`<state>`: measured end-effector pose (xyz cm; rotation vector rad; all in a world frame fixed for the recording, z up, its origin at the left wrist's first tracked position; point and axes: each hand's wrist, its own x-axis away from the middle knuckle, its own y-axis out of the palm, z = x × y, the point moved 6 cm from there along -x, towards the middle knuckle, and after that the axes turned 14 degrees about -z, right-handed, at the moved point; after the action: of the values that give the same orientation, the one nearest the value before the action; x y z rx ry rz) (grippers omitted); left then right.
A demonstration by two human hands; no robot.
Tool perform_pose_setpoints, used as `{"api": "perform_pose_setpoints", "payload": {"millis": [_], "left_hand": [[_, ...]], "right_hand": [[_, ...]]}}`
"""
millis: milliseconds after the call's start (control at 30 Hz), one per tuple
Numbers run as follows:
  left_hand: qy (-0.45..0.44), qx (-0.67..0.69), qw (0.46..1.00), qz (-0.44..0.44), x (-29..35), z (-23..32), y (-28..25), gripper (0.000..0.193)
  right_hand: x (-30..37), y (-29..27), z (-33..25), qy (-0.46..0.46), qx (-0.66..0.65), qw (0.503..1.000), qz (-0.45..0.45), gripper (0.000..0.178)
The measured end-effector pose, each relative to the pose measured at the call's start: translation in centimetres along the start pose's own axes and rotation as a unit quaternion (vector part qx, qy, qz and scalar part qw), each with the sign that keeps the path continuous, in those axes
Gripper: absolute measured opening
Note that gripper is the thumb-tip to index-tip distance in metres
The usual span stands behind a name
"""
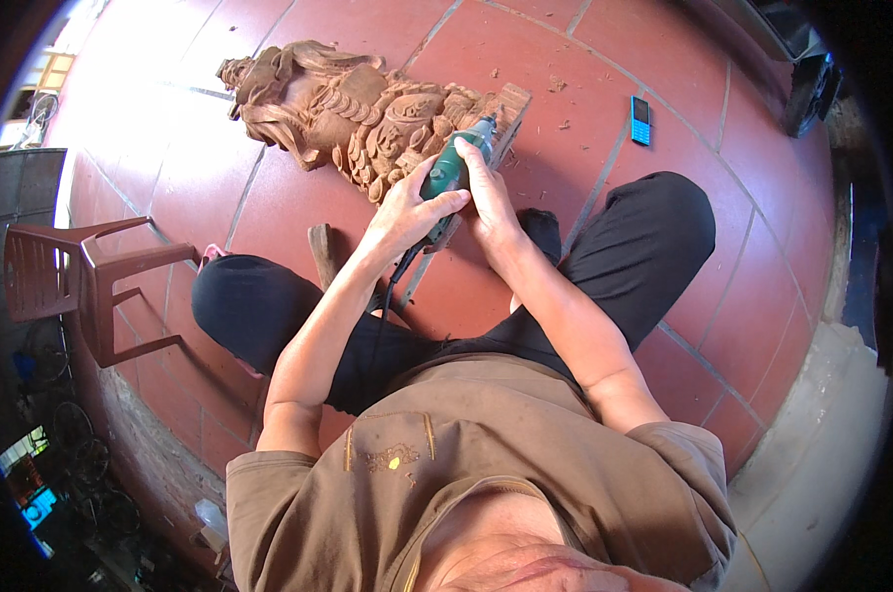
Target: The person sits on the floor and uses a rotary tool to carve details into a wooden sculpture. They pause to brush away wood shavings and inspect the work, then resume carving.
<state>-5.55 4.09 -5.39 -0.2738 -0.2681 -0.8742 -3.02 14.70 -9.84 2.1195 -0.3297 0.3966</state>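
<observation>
A carved wooden statue (367,113) lies on its side on the tiled floor, its flat base (511,111) toward the right. Over its lower end is a green rotary tool (444,176), tip pointing away from me and slightly right, close to the base. Whether the tip touches the wood I cannot tell. My left hand (404,209) wraps round the tool's near left side. Along its right side, my right hand (488,193) is closed with the thumb laid on the body. A black cord (392,291) trails from the tool toward my lap.
Between my folded legs and the statue lies a wooden block (323,255). A blue phone (641,121) rests on the red floor tiles (762,266) at the right, with wood chips scattered nearby. A brown plastic chair (96,266) stands at the left.
</observation>
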Motion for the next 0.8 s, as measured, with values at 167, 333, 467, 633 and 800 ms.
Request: {"api": "perform_pose_setpoints", "payload": {"millis": [167, 333, 467, 633, 800], "left_hand": [[0.010, -0.013, 1.000, 0.022, 0.1, 0.0, -0.3, 0.075], [0.015, 0.045, 0.999, 0.016, 0.6, 0.4, -0.2, 0.061], [0.014, 0.009, 1.000, 0.023, 0.3, 0.1, -0.3, 0.062], [-0.006, 0.030, 1.000, 0.000, 0.2, 0.1, 0.1, 0.063], [-0.022, 0.007, 0.999, -0.024, 0.2, 0.3, 0.6, 0.066]], "right_hand": [[-0.2, 0.4, 0.0, -0.002, -0.003, 1.000, -0.006, 0.035], [-0.6, 0.2, 0.4, 0.001, -0.003, 1.000, -0.017, 0.034], [-0.3, 0.4, 0.2, -0.001, -0.003, 1.000, -0.020, 0.034], [0.3, 0.2, -0.1, 0.005, 0.002, 1.000, -0.006, 0.036], [1.1, -0.6, -0.3, 0.020, 0.039, 0.999, -0.008, 0.045]]}}
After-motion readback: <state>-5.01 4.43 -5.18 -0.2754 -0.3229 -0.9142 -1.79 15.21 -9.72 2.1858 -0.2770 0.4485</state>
